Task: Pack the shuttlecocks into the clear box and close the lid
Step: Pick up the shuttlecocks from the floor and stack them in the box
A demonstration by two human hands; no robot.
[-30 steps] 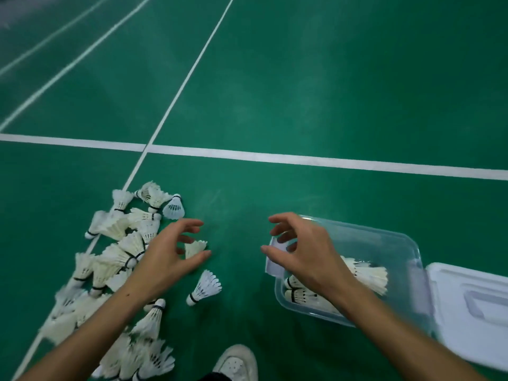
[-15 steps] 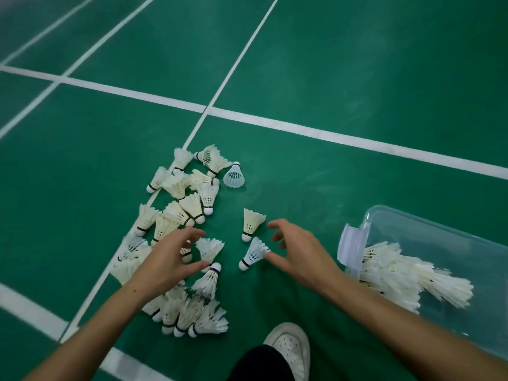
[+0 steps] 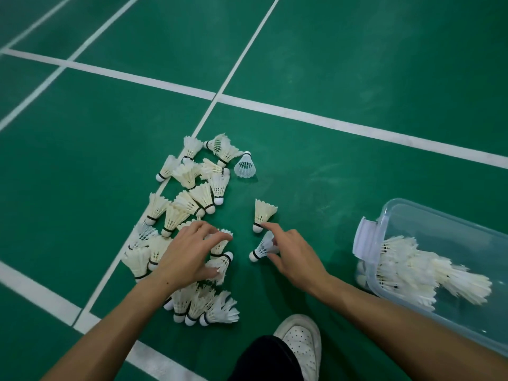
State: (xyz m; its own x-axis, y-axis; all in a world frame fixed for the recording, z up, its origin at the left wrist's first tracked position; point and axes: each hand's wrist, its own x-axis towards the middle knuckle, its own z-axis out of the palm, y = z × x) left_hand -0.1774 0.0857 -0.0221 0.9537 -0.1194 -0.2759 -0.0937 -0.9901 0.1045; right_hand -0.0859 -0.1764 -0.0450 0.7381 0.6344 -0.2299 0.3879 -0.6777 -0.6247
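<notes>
Green court floor (image 3: 357, 64); white lines (image 3: 357, 127)

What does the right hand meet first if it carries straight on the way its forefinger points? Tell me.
The right hand already pinches one shuttlecock. Its forefinger points up and left at the standing shuttlecock, near its cork; that would probably come first, though whether they already touch is unclear.

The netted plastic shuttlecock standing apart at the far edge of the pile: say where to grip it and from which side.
Grip the plastic shuttlecock by its small cap, coming from above. It stands skirt-down with the cap on top, free of the pile to its left, so the cap is the firm exposed part; the netted skirt would likely squash.
</notes>
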